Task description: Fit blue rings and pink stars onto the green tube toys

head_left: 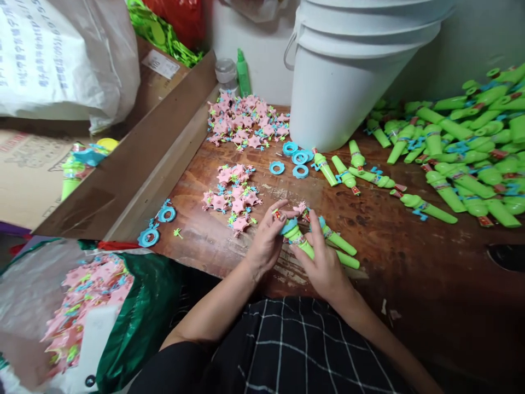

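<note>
Just above the table edge, my left hand point(266, 241) pinches the upper end of a green plastic toy handle point(296, 236), near its blue collar and a small red-and-yellow piece. My right hand point(322, 265) wraps its fingers round the lower body of that same handle. Beyond my right hand, more green toy handles point(340, 242) lie on the table. A pink star-shaped piece point(301, 208) shows by my right index finger; whether it touches the finger I cannot tell. Left of my hands lies a small group of pink star-shaped pieces point(238, 205) with blue and green bits.
Stacked white buckets point(336, 82) stand at the back. A large pile of green handles point(463, 142) lies right. Blue rings point(300, 157) and a bigger pile of pink stars point(246, 123) lie behind. A cardboard wall point(135, 137) borders the left; below is a green bag point(139, 306).
</note>
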